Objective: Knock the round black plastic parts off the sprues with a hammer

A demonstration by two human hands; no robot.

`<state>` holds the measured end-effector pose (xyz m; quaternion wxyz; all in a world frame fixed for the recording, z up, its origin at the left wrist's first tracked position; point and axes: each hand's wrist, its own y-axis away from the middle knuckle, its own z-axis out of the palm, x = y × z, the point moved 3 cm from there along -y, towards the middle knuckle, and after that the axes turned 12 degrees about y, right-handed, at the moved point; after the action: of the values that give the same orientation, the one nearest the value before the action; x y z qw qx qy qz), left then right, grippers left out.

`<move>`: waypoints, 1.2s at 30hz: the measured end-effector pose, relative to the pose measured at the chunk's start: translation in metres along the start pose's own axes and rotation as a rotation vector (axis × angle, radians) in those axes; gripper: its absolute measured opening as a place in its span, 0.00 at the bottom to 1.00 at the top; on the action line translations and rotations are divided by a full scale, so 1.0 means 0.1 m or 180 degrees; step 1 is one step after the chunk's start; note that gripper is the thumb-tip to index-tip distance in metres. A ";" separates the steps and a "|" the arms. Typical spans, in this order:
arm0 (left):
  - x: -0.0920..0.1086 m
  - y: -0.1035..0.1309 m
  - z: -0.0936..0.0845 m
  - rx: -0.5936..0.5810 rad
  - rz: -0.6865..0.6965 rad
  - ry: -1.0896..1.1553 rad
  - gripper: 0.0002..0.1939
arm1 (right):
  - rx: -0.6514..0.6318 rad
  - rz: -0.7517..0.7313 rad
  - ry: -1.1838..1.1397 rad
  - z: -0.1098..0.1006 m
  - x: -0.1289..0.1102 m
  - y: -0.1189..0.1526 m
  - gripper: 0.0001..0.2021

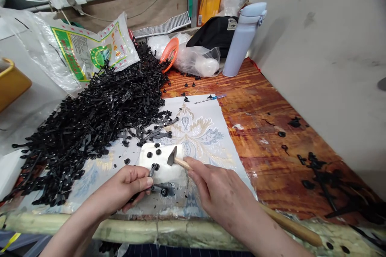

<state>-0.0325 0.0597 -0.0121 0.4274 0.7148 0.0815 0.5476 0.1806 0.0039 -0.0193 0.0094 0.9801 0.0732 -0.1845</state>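
My left hand (135, 184) is closed on a small black plastic part (153, 168), whose round end points up and away from me. Under that end is a white block (165, 170), with several round black pieces on top. In my right hand (211, 184) is a tool with a pale wooden handle (182, 163) and a short, flat metal blade (171, 156). The blade is over the block, a little right of the part. Another black part with a round end (163, 191) lies just right of my left fingers. A large heap of black parts (105, 104) covers the left side.
A patterned sheet (208, 128) lies on the reddish wooden table (250, 120). At the back stand a pale blue bottle (243, 40), an orange dish (170, 54) and plastic bags (199, 60). Loose black pieces (316, 168) lie at right; a wooden rod (292, 225) is at the front edge.
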 end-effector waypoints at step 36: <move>0.05 -0.09 -0.09 -0.0514 -0.0162 -0.0282 0.18 | 0.0226 -0.0569 -0.0042 -0.19 -0.31 -0.15 0.20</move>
<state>-0.0349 0.0728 -0.0148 0.5006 0.6992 0.0363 0.5091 0.1566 0.0152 0.0095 -0.0415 0.9681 0.1537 -0.1935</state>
